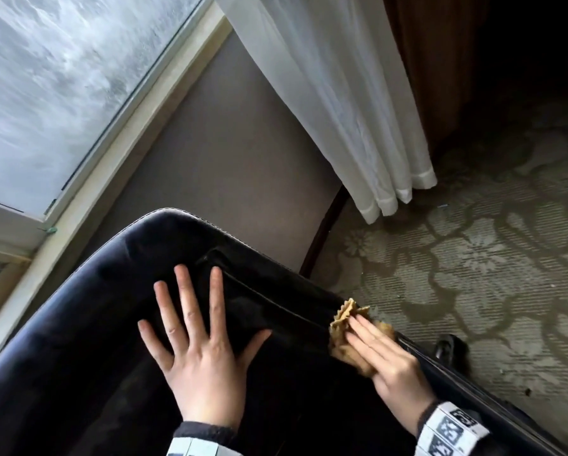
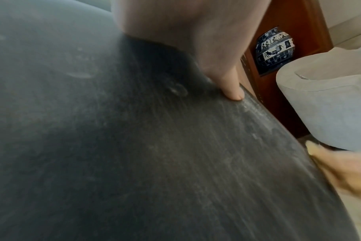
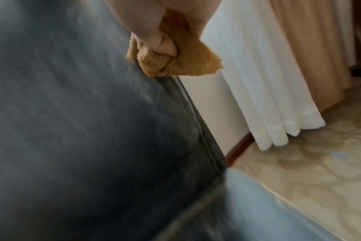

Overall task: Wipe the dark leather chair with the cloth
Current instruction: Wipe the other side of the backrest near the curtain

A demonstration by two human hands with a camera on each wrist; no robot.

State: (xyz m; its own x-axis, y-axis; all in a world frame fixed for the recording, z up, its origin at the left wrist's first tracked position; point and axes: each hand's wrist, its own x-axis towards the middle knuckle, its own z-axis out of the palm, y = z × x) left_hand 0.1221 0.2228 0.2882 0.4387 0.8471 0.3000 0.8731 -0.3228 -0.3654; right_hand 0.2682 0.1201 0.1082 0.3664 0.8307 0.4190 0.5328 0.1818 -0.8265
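Daylight enters through the window [image 1: 45, 93], leaving the carpet [image 1: 473, 274] well away from it dim and the corner beyond the curtain [image 1: 341, 93] nearly black. Head view is sharp but bows near the window frame. Both wrist views are soft and motion-smeared, the chair [image 3: 72, 130] streaked.

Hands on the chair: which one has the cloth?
The right hand, at the chair's right edge, presses the mustard cloth under its fingers, thumb tucked into it. The left hand lies flat, fingers spread, holding nothing.
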